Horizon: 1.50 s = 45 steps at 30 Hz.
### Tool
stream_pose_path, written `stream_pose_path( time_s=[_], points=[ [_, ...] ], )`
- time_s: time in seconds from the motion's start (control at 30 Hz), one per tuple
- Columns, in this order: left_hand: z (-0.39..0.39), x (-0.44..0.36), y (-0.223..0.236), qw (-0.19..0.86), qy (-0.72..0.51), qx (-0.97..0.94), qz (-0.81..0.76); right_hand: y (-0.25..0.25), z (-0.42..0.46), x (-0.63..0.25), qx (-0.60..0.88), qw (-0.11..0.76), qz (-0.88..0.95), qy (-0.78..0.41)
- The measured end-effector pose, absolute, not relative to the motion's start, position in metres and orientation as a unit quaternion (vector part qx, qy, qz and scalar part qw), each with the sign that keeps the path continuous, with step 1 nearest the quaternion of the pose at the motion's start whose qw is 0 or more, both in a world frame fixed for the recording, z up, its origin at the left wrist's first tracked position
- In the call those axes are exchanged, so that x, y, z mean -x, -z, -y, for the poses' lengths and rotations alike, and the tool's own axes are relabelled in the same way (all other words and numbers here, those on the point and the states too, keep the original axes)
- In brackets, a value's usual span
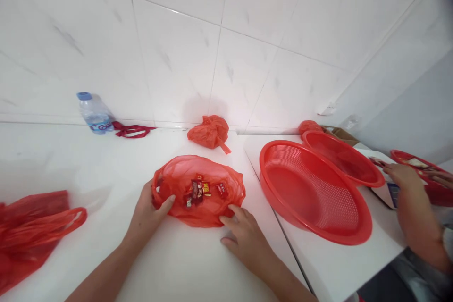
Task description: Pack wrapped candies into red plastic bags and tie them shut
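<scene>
A thin red plastic bag [208, 174] lies flat on the white table [177, 264] with several small dark red snack packets [200, 192] showing through it. My left hand [148, 212] grips the bag's left edge, thumb on top and fingers curled under. My right hand [244, 236] rests at the bag's lower right edge, its fingertips touching the plastic and fingers slightly bent.
A knotted red bag [209, 132] sits by the wall. A water bottle [94, 113] and a dark red ribbon [132, 130] lie at the back left. More red bags [31, 226] lie at left. Two red mesh baskets [311, 193] stand right; another person's hand [403, 177] reaches beyond them.
</scene>
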<state>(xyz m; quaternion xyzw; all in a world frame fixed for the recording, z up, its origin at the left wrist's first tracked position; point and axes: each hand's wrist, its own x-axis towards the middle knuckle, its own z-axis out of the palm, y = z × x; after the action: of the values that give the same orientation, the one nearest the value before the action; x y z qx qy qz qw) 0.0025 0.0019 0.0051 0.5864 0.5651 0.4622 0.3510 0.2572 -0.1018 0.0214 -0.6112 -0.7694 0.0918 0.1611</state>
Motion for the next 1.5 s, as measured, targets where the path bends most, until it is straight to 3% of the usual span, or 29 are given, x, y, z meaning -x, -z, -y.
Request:
stream_pose_path(
  time_s=[0.1,0.33,0.57,0.83,1.2,1.5],
  points=[
    [0.0,-0.003,-0.005,0.356,-0.479,-0.584,-0.55,-0.021,0.099,-0.262,0.61,0.176,0.767,-0.09],
    [0.007,-0.005,-0.011,0.365,-0.513,-0.566,-0.532,-0.023,0.104,-0.257,0.576,0.328,0.749,-0.019],
    [0.009,-0.004,-0.011,0.301,-0.51,-0.608,-0.529,-0.04,0.099,-0.229,0.493,0.388,0.775,-0.08],
    [0.007,-0.003,-0.006,0.324,-0.521,-0.601,-0.513,-0.056,0.061,-0.19,0.432,0.353,0.826,-0.077],
    [0.001,-0.002,-0.004,0.339,-0.505,-0.592,-0.528,-0.01,0.054,-0.177,0.444,0.262,0.845,-0.141],
    [-0.002,-0.002,-0.004,0.358,-0.489,-0.583,-0.541,-0.004,0.051,-0.178,0.426,0.258,0.843,-0.203]
  ],
)
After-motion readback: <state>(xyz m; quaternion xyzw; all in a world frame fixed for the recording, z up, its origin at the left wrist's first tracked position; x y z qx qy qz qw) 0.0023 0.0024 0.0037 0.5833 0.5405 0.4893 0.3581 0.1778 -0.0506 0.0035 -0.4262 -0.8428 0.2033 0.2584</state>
